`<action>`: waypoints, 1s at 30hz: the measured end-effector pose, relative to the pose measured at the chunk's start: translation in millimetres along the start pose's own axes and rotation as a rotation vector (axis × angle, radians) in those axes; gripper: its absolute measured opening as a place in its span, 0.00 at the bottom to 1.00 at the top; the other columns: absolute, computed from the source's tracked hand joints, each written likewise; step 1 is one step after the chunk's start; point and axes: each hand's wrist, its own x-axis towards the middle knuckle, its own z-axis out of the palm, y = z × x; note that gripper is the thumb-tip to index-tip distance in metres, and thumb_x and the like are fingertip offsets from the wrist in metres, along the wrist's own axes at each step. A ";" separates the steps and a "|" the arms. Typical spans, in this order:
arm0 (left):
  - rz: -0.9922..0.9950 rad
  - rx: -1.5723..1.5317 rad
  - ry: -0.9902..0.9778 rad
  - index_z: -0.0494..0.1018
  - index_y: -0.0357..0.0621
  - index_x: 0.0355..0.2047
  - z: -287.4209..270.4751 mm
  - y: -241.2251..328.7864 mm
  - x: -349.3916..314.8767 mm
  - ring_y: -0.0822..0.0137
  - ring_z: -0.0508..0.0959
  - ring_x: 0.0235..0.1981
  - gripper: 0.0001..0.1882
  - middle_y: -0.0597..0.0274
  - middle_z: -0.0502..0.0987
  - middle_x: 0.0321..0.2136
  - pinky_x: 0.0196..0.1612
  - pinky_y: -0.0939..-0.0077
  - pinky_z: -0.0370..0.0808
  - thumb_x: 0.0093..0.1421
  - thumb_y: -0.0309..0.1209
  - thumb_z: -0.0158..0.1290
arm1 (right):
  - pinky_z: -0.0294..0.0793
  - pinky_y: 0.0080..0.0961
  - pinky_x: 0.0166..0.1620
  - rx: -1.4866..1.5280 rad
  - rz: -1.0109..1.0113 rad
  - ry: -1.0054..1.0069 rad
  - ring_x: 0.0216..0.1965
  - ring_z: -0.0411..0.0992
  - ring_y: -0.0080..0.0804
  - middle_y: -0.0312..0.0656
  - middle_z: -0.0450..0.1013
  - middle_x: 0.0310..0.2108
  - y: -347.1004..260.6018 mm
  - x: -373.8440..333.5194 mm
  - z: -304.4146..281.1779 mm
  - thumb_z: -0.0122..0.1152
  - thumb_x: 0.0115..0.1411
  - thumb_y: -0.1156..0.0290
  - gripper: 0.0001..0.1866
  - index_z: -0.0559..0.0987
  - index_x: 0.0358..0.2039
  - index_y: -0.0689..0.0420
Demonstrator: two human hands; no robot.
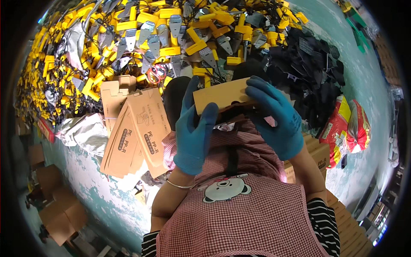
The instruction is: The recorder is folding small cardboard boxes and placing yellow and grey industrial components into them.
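A small, narrow brown cardboard box [224, 95] is held up in front of my lap between both hands, which wear blue gloves. My left hand [193, 130] closes round its left end, the thumb on the near side and a finger upright at the end. My right hand [277, 119] grips the right end, fingers over the top corner. A dark gap shows along the box's lower side; what is inside cannot be made out. To the left of my left hand lie flat, unfolded cartons [128, 139] with printing on them.
Yellow-handled tools with grey plates [171, 51] form a large pile ahead. Black stands or plastic parts [304, 70] heap up at the right, with red-and-yellow bags [338, 128] beyond. Closed boxes [342, 220] line my right side; open cartons [62, 210] sit lower left.
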 end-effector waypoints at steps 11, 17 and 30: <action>-0.028 -0.063 0.081 0.74 0.31 0.52 6.5 -17.5 7.2 0.59 0.65 0.64 0.22 0.50 0.58 0.66 0.58 0.68 0.72 0.67 0.38 0.54 | 0.68 0.43 0.58 0.119 0.033 0.058 0.58 0.68 0.50 0.45 0.72 0.51 6.7 -13.7 29.9 0.71 0.44 0.74 0.17 0.79 0.37 0.53; -0.018 -0.063 -0.059 0.75 0.30 0.49 -10.0 -18.9 3.0 0.59 0.69 0.60 0.18 0.52 0.63 0.62 0.56 0.72 0.73 0.60 0.27 0.56 | 0.61 0.48 0.63 0.172 -0.026 0.237 0.58 0.67 0.47 0.42 0.73 0.51 9.5 -25.0 53.6 0.72 0.44 0.74 0.16 0.81 0.35 0.48; -0.064 -0.104 0.036 0.77 0.28 0.44 -4.1 -17.1 3.4 0.67 0.76 0.51 0.14 0.54 0.67 0.58 0.44 0.78 0.79 0.58 0.23 0.56 | 0.64 0.45 0.61 -0.196 -0.084 0.356 0.49 0.69 0.37 0.34 0.73 0.43 2.3 -35.9 68.8 0.68 0.45 0.71 0.17 0.82 0.39 0.46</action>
